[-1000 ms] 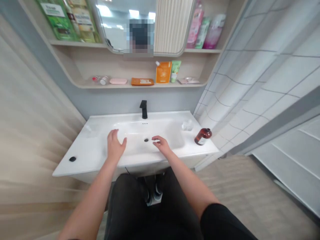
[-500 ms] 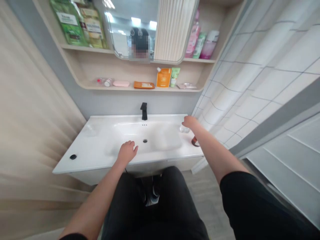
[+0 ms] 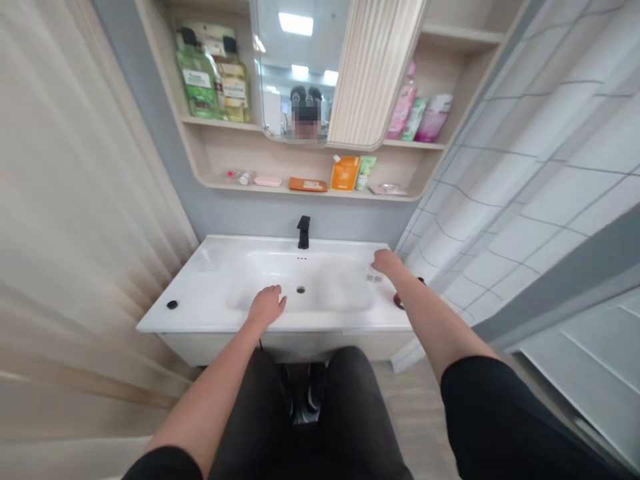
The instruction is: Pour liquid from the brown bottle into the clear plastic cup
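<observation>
At the basin's right rim, the right hand [image 3: 387,261] curls down onto a small clear glass [image 3: 374,276], likely slippery and fragile; best gripped around its sides. The left hand [image 3: 266,308] rests loosely open on the front edge.

A bathroom: white washbasin [image 3: 210,293] with black tap [image 3: 303,231], mirror [image 3: 295,67], toiletry shelves [image 3: 310,190], tiled wall [image 3: 525,187].

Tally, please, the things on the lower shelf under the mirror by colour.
Orange: 2, the flat packet and the upright pouch
Green: 1, the tube
Pink: 2, the soap bar and the tray
Clear with red cap: 1, the small bottle
Total: 6
</observation>
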The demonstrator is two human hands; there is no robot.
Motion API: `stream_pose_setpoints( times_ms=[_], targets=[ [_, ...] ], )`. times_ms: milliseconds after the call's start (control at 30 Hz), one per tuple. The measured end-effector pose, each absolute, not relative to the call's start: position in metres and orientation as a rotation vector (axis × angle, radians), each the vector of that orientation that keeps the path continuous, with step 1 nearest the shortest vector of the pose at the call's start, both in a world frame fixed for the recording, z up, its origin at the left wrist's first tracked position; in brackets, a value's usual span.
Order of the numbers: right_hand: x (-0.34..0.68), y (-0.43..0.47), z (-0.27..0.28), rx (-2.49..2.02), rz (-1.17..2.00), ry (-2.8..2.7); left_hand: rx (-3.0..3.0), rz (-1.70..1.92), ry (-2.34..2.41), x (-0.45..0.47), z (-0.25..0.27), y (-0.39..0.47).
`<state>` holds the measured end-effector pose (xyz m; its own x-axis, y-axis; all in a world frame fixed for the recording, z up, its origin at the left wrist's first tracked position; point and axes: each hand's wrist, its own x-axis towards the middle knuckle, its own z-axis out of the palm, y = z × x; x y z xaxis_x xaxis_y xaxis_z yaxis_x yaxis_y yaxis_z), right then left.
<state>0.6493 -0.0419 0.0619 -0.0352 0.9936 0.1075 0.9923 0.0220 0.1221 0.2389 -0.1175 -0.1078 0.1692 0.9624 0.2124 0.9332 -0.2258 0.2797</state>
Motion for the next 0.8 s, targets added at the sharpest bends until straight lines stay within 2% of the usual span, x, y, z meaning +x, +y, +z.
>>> stream_pose_setpoints(
  times_ms=[133,233,367,500,667,733,800],
  targets=[
    [0.616,-0.046,0.065,2.028,0.155,2.263,2.296,0.674,1.799,0.235,-0.113,-0.115],
    [0.578,-0.072,0.051,1.872,0.126,2.496,2.199,0.863,1.512,0.243,-0.115,-0.115],
    [0.519,-0.11,0.03,1.71,-0.068,2.8,1.826,1.09,1.114,0.276,-0.115,-0.117],
    [0.484,-0.119,0.013,1.606,-0.277,3.052,1.582,1.17,1.0,0.3,-0.118,-0.12],
    [0.495,-0.112,-0.036,1.852,-0.984,3.182,1.42,1.294,1.177,0.291,-0.125,-0.12],
    [0.503,-0.112,-0.065,1.919,-1.418,3.086,1.366,1.275,1.148,0.286,-0.126,-0.12],
    [0.506,-0.113,-0.092,1.781,-1.902,2.911,1.337,1.231,1.092,0.284,-0.126,-0.119]
  ],
)
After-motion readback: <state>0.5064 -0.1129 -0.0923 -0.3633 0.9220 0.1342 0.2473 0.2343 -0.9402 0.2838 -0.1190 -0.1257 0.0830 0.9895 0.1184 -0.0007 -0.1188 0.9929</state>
